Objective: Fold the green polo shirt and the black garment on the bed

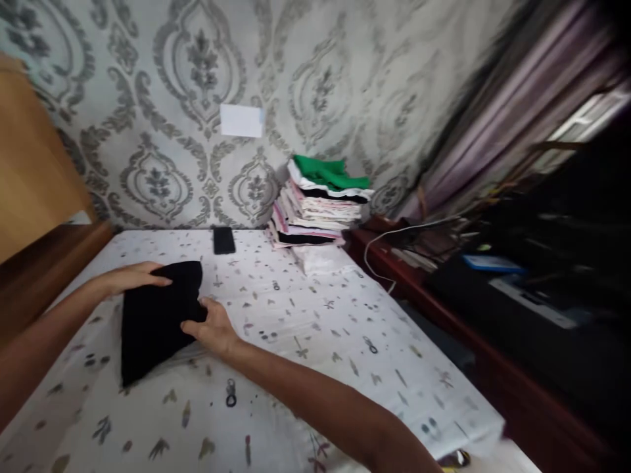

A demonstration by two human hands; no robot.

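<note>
A folded black cloth (158, 322) is over the patterned white sheet (296, 341), at the left of the view. My left hand (135, 277) grips its upper left edge, thumb on top and the other fingers partly hidden. On its right edge my right hand (211, 325) is closed, with the thumb over the fabric. The cloth's near corner points down towards me.
A tall stack of folded clothes (320, 203), green on top, stands by the wall. Left of it lies a dark phone-like object (223, 240). A dark red desk (473, 341) with a white cable runs along the right; a wooden piece (39, 157) stands left.
</note>
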